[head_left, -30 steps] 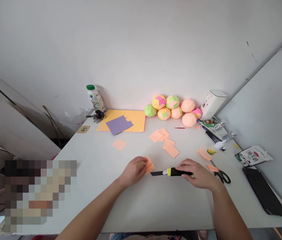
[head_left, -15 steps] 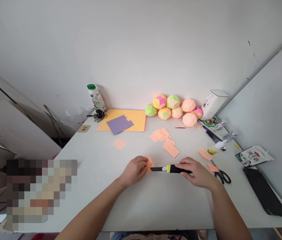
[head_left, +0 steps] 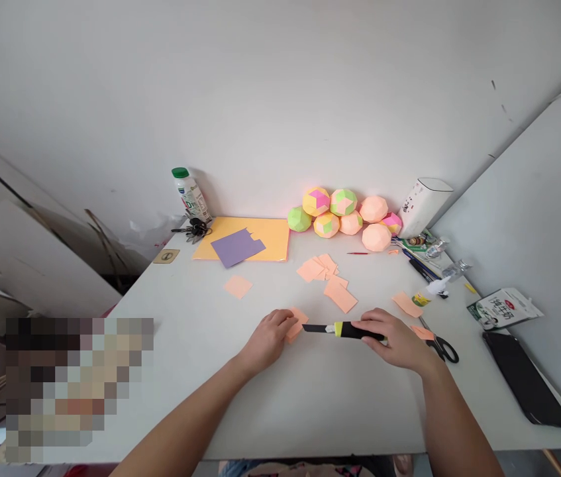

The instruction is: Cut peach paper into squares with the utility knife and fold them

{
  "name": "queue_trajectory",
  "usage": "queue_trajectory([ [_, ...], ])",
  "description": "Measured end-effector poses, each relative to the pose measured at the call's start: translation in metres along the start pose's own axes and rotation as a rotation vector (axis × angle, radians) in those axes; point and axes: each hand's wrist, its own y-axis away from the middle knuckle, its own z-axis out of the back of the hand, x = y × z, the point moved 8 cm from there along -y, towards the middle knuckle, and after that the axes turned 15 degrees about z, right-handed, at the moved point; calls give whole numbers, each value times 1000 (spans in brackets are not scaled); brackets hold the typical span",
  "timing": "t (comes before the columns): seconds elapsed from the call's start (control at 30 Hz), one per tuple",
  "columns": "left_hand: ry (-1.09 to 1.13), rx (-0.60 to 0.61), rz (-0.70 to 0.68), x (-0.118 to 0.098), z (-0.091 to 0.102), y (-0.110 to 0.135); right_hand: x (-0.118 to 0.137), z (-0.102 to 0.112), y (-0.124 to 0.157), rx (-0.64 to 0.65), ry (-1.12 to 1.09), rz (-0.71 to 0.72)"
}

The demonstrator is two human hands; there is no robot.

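My left hand [head_left: 271, 334] is closed on a small folded piece of peach paper [head_left: 299, 320], low over the desk. The fingers cover part of the paper. My right hand [head_left: 394, 336] grips a black and yellow utility knife [head_left: 352, 330], its dark blade out and pointing left. The blade tip is right beside the paper's right edge; whether they touch I cannot tell. Beyond the hands lie loose peach paper pieces [head_left: 340, 295] and another single peach piece [head_left: 238, 286].
Several faceted paper balls [head_left: 376, 237] line the wall. A purple sheet [head_left: 238, 248] lies on yellow paper [head_left: 275, 245], near keys [head_left: 195, 229] and a bottle [head_left: 189, 193]. On the right are scissors [head_left: 445, 348], a glue bottle [head_left: 428, 291], a milk pouch [head_left: 503, 307] and a black case [head_left: 528, 381].
The knife and my right hand have shifted slightly right, and the blade tip has come up and away from the paper, showing more of it. My left hand stays nearly in place.
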Motion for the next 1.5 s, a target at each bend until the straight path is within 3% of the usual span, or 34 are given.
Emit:
queue_trajectory([
  [0.17,17,51,38,-3,3,-2,-3,-4,0,44,14,-31],
  [0.37,62,7,108,6,8,-2,1,-10,-1,107,-66,-10],
  [0.87,83,49,129,8,5,-1,-1,-8,-3,112,31,-69],
  [1.07,-94,7,-51,-6,-1,3,-4,-10,-3,107,51,-68],
  [1.23,-256,0,-16,-9,-4,7,-6,-14,-2,127,24,-68],
  [1.5,-243,-20,90,-6,-5,8,-4,-16,-3,143,1,-70],
])
